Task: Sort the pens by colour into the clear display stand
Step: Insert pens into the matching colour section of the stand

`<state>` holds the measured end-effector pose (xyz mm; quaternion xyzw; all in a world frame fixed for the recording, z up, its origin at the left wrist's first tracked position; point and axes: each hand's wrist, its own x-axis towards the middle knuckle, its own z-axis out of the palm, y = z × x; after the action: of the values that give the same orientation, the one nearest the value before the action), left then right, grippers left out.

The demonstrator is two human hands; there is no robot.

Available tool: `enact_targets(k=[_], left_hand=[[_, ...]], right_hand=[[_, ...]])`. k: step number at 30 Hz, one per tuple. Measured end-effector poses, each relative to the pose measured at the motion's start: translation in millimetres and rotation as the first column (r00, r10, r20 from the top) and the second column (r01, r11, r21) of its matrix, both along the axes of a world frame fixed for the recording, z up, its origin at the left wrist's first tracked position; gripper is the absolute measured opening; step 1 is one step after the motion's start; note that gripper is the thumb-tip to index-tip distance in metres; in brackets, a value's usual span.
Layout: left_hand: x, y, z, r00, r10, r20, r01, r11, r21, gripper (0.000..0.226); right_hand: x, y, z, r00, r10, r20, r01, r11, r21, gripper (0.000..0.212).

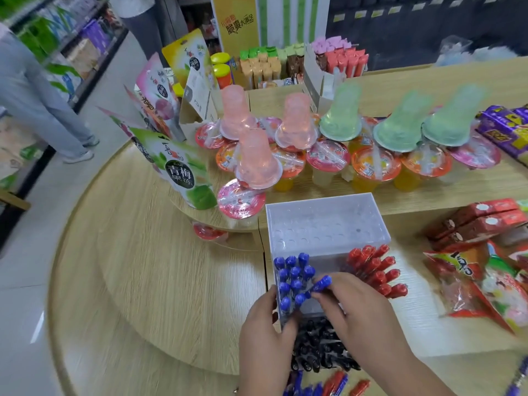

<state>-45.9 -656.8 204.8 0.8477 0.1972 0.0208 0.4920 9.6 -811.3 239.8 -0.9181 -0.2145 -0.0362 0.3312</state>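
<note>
The clear display stand (325, 221) stands on the wooden counter in front of me. Several blue pens (293, 277) stand in its left holes and several red pens (377, 270) lean in its right holes. My right hand (357, 312) pinches one blue pen (320, 284) and holds it tilted over the stand, just right of the blue cluster. My left hand (264, 338) grips the stand's near left corner. A pile of black pens (320, 348) lies against the stand's near side, between my hands. Loose blue and red pens (328, 385) lie at the counter's front edge.
Jelly cups (371, 164) and pink and green jelly domes fill the raised shelf behind the stand. Green and pink snack pouches (183, 172) stand at the left, red snack boxes and bags (483, 252) at the right. A person stands in the aisle at far left (37, 101).
</note>
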Motion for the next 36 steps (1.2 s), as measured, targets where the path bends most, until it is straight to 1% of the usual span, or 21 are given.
enact_targets(k=[4, 6, 9, 12, 17, 19, 21, 22, 23, 25, 26, 28, 29, 31, 32, 34, 35, 36], left_hand=[[-1.7, -0.4, 4.5, 0.999, -0.051, 0.001, 0.051, 0.996, 0.071, 0.042], [-1.5, -0.3, 4.9, 0.998, -0.062, 0.002, 0.062, 0.994, 0.089, 0.041], [-1.8, -0.6, 7.5, 0.998, -0.06, -0.008, 0.06, 0.993, 0.101, 0.037], [-1.9, -0.6, 7.1, 0.998, -0.063, -0.017, 0.065, 0.993, 0.103, 0.037], [-2.1, 0.0, 3.5, 0.998, -0.052, -0.028, 0.054, 0.994, 0.09, 0.036], [-2.0, 3.0, 4.4, 0.997, -0.067, -0.031, 0.069, 0.996, 0.05, 0.035], [-4.7, 8.0, 4.3, 0.992, -0.116, -0.044, 0.113, 0.992, -0.057, 0.042], [-9.1, 10.9, 3.5, 0.99, -0.135, -0.046, 0.129, 0.985, -0.115, 0.047], [-15.9, 14.5, 2.4, 0.99, -0.132, -0.051, 0.122, 0.979, -0.162, 0.053], [-36.1, 22.8, -0.2, 0.997, -0.049, -0.06, 0.036, 0.979, -0.201, 0.06], [-49.0, 26.8, -3.3, 0.999, 0.008, -0.043, -0.016, 0.98, -0.197, 0.056], [-80.2, 31.5, -13.8, 0.995, 0.094, 0.014, -0.091, 0.983, -0.16, 0.04], [-95.9, 32.2, -22.3, 0.993, 0.119, 0.024, -0.114, 0.984, -0.137, 0.034], [-129.3, 30.1, -53.2, 0.992, 0.126, -0.028, -0.128, 0.988, -0.092, 0.032], [-143.5, 27.8, -74.1, 0.992, 0.109, -0.07, -0.113, 0.992, -0.058, 0.032], [-165.9, 21.7, -117.6, 0.984, 0.042, -0.172, -0.039, 0.999, 0.025, 0.033], [-172.6, 16.8, -138.3, 0.972, 0.013, -0.233, -0.001, 0.999, 0.05, 0.031], [-177.5, 10.5, -157.3, 0.959, 0.004, -0.283, 0.006, 0.999, 0.034, 0.025]], right_hand=[[-2.7, 5.4, -12.9, 0.999, 0.026, -0.021, -0.028, 0.995, -0.095, 0.025], [-2.3, 7.4, -15.8, 0.999, 0.015, -0.029, -0.018, 0.994, -0.112, 0.021], [0.3, 10.4, -15.2, 1.0, -0.012, -0.008, 0.011, 0.989, -0.15, 0.009], [-1.8, 13.6, -18.5, 0.998, -0.064, -0.013, 0.061, 0.987, -0.151, 0.016], [-3.9, 15.8, -15.8, 0.997, -0.073, 0.0, 0.072, 0.98, -0.184, 0.012], [-3.6, 16.6, -8.7, 0.997, -0.066, -0.051, 0.054, 0.976, -0.21, 0.015], [-9.1, 9.4, -3.3, 0.992, -0.072, -0.102, 0.052, 0.982, -0.184, 0.024], [-16.4, 2.6, -0.8, 0.994, -0.077, -0.082, 0.064, 0.986, -0.153, 0.026], [-26.9, -6.1, 0.7, 0.995, -0.088, -0.046, 0.082, 0.989, -0.123, 0.027], [-56.0, -24.9, -0.8, 0.993, -0.114, -0.004, 0.113, 0.991, -0.073, 0.027], [-73.6, -33.5, -6.6, 0.993, -0.118, -0.014, 0.117, 0.992, -0.05, 0.025], [-111.1, -47.0, -28.4, 0.983, -0.13, -0.126, 0.129, 0.991, -0.015, 0.019], [-128.1, -51.7, -46.1, 0.97, -0.141, -0.199, 0.14, 0.99, -0.017, 0.014], [-159.3, -55.6, -88.3, 0.907, -0.194, -0.373, 0.185, 0.981, -0.061, 0.008], [-171.9, -56.0, -111.7, 0.847, -0.242, -0.474, 0.228, 0.97, -0.087, 0.012], [-191.3, -53.0, -157.6, 0.685, -0.343, -0.642, 0.321, 0.934, -0.157, 0.017], [-197.9, -50.2, -178.2, 0.617, -0.381, -0.689, 0.347, 0.917, -0.196, 0.014], [-202.2, -46.7, -196.9, 0.568, -0.403, -0.717, 0.35, 0.907, -0.233, 0.012]])
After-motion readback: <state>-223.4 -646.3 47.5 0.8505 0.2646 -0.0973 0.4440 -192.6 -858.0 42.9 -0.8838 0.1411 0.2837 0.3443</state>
